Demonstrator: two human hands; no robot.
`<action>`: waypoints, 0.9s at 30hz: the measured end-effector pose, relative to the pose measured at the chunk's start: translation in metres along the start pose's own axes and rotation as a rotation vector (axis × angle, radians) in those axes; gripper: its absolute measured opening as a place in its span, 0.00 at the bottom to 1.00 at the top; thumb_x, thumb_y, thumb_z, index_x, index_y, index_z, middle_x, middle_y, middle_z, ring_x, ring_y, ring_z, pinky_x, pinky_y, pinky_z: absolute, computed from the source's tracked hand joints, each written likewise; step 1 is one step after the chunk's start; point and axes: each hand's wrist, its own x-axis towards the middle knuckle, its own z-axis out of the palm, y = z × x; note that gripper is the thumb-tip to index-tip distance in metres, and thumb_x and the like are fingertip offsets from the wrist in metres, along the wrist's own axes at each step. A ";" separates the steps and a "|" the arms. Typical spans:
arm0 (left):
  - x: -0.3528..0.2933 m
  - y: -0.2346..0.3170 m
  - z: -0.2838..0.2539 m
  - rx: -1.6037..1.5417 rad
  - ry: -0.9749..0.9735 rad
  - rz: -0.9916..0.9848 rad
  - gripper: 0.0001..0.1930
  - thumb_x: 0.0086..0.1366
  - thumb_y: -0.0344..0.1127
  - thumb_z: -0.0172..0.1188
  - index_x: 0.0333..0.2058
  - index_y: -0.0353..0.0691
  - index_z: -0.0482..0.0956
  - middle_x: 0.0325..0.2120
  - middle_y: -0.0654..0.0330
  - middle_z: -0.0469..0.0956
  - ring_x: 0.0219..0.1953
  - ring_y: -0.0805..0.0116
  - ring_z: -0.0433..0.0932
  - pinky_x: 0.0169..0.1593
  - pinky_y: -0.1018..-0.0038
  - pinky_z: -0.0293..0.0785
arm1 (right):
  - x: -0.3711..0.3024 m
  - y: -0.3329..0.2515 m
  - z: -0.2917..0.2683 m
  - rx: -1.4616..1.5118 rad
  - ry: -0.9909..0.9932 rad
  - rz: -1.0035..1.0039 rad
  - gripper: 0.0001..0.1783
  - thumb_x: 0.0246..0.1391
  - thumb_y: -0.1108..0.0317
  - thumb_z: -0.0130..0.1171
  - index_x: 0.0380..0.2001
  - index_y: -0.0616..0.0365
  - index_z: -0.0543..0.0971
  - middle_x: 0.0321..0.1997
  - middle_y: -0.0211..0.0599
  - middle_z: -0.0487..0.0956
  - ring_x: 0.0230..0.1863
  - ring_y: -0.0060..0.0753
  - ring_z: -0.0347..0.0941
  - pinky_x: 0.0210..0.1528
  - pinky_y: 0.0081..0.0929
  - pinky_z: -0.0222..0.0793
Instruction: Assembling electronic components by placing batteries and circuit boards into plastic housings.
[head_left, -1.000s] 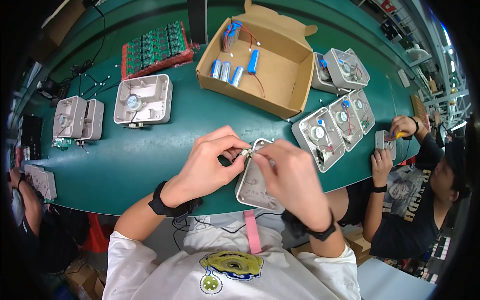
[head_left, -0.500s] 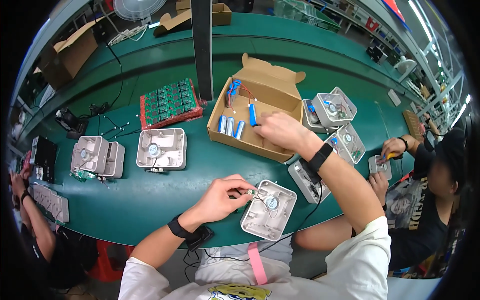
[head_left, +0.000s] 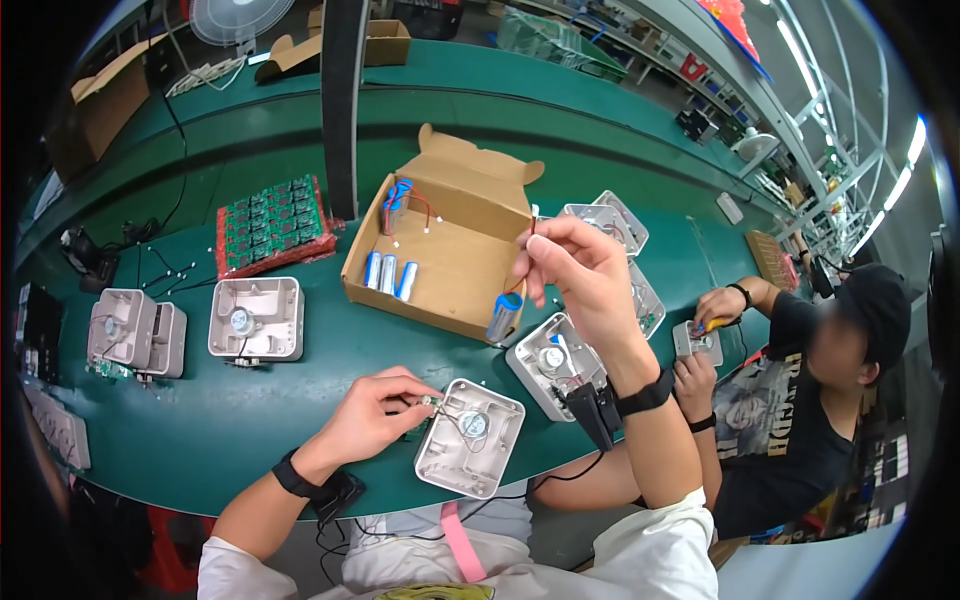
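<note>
Mid-frame, the right hand (head_left: pixel 575 270) pinches a wire so the blue cell (head_left: pixel 504 315) dangles over the box (head_left: pixel 440 262) edge. Left hand (head_left: pixel 375 410) pins the grey housing (head_left: pixel 470 452), lower centre. Looks like fitting's underway; next needs lowering it in carefully.

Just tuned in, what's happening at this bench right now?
A person at a green bench is assembling grey housings. The right hand lifts a blue cylindrical cell by its wires just outside the cardboard box. The left hand pinches a small part at the edge of an open grey housing. A co-worker works alongside.
</note>
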 end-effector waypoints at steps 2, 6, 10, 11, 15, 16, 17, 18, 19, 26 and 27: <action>0.001 -0.001 -0.001 0.000 -0.003 0.002 0.11 0.70 0.21 0.65 0.49 0.30 0.87 0.44 0.61 0.78 0.41 0.76 0.80 0.45 0.79 0.81 | -0.010 -0.007 0.000 0.017 0.008 -0.019 0.10 0.71 0.73 0.59 0.48 0.69 0.82 0.37 0.44 0.85 0.27 0.23 0.78 0.29 0.22 0.75; -0.002 0.001 0.003 -0.001 0.004 -0.001 0.10 0.70 0.21 0.65 0.49 0.30 0.87 0.44 0.60 0.78 0.41 0.76 0.81 0.45 0.80 0.81 | -0.029 -0.016 0.003 0.033 0.023 -0.061 0.10 0.71 0.73 0.58 0.48 0.69 0.82 0.36 0.44 0.85 0.25 0.23 0.77 0.26 0.20 0.72; 0.001 0.003 0.003 -0.006 0.003 -0.008 0.10 0.69 0.20 0.65 0.49 0.30 0.87 0.44 0.59 0.78 0.41 0.76 0.81 0.45 0.79 0.81 | -0.042 -0.017 0.004 0.087 0.078 -0.031 0.10 0.72 0.72 0.58 0.48 0.69 0.82 0.34 0.45 0.85 0.23 0.23 0.75 0.25 0.19 0.71; 0.003 0.003 0.002 0.001 0.009 0.000 0.11 0.69 0.20 0.65 0.48 0.30 0.87 0.44 0.59 0.78 0.41 0.75 0.81 0.45 0.79 0.81 | -0.045 -0.018 0.005 0.071 0.097 -0.013 0.10 0.72 0.72 0.57 0.47 0.69 0.82 0.33 0.45 0.85 0.22 0.23 0.75 0.24 0.18 0.70; -0.002 0.007 0.002 0.050 0.020 0.035 0.11 0.69 0.19 0.65 0.48 0.30 0.87 0.43 0.59 0.79 0.41 0.75 0.81 0.45 0.79 0.82 | -0.077 -0.019 0.018 0.050 0.128 0.089 0.09 0.72 0.72 0.57 0.46 0.69 0.82 0.31 0.44 0.84 0.19 0.23 0.73 0.21 0.18 0.67; -0.003 0.007 0.003 0.077 0.019 0.058 0.11 0.68 0.19 0.65 0.48 0.30 0.87 0.43 0.58 0.79 0.41 0.75 0.81 0.45 0.79 0.82 | -0.086 -0.018 0.021 0.053 0.136 0.126 0.09 0.72 0.72 0.57 0.45 0.68 0.81 0.30 0.44 0.84 0.18 0.23 0.72 0.21 0.18 0.66; -0.001 0.007 0.003 0.067 0.028 0.048 0.11 0.68 0.19 0.65 0.48 0.30 0.87 0.43 0.58 0.79 0.41 0.75 0.81 0.45 0.79 0.82 | -0.093 -0.017 0.023 0.051 0.146 0.157 0.09 0.72 0.72 0.57 0.45 0.68 0.81 0.30 0.44 0.84 0.17 0.23 0.72 0.20 0.18 0.65; 0.000 0.007 0.003 0.071 0.026 0.065 0.11 0.68 0.19 0.65 0.48 0.30 0.87 0.43 0.58 0.79 0.41 0.74 0.81 0.45 0.79 0.82 | -0.099 -0.014 0.024 0.052 0.138 0.171 0.09 0.72 0.72 0.57 0.45 0.68 0.81 0.30 0.44 0.84 0.17 0.23 0.72 0.20 0.18 0.65; 0.001 0.007 0.003 0.079 0.025 0.083 0.11 0.68 0.19 0.65 0.48 0.30 0.87 0.43 0.58 0.79 0.41 0.74 0.81 0.45 0.79 0.82 | -0.104 -0.010 0.026 0.062 0.152 0.204 0.09 0.72 0.73 0.57 0.45 0.68 0.81 0.29 0.44 0.84 0.17 0.23 0.71 0.19 0.18 0.64; 0.001 0.005 0.006 0.098 0.065 0.128 0.10 0.67 0.19 0.66 0.46 0.31 0.87 0.40 0.57 0.82 0.39 0.72 0.82 0.42 0.78 0.82 | -0.118 0.002 0.033 0.116 0.193 0.314 0.09 0.71 0.73 0.58 0.45 0.69 0.81 0.28 0.45 0.83 0.15 0.24 0.70 0.18 0.19 0.63; 0.001 0.004 0.006 0.097 0.069 0.134 0.10 0.67 0.19 0.66 0.46 0.31 0.87 0.40 0.57 0.82 0.39 0.72 0.82 0.42 0.78 0.82 | -0.118 -0.001 0.034 0.113 0.191 0.316 0.08 0.71 0.73 0.58 0.45 0.70 0.80 0.28 0.46 0.83 0.15 0.25 0.70 0.18 0.19 0.63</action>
